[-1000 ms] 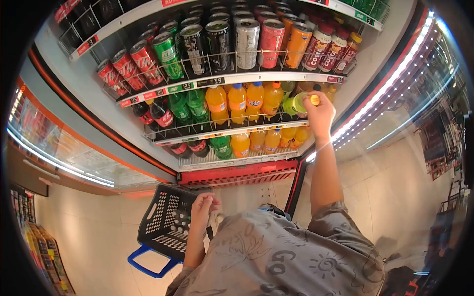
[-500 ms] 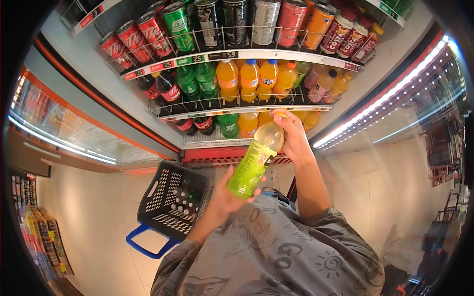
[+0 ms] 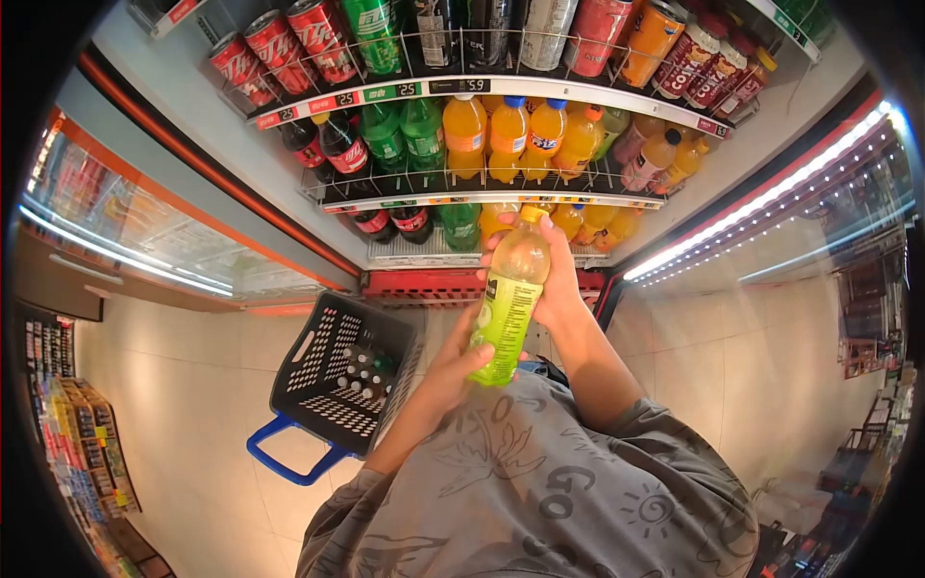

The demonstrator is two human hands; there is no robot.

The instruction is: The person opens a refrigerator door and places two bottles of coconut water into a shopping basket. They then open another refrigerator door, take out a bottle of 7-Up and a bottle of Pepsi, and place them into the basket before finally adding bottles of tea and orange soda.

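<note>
Beyond both hands, a drinks cooler [image 3: 193, 106] is seen, its shelves stocked with cans and bottles. To the left of the left hand, a dark perforated basket [image 3: 304, 354] is set on the floor [image 3: 183, 405], its blue handle [image 3: 299, 474] folded outward; small white-capped bottles [image 3: 362, 372] are contained in it. Between the 2 hands, a green-labelled bottle [image 3: 511, 313] is held at a tilt, its top pointed toward the cooler. Its upper part is gripped by the right hand [image 3: 557, 275], whose fingers are wrapped around it just below the cap. Its lower part is clamped by the left hand [image 3: 457, 364], with the thumb laid across the label. Just above the right hand's thumb, the yellow cap [image 3: 531, 213] is seated on the bottle's neck.
</note>
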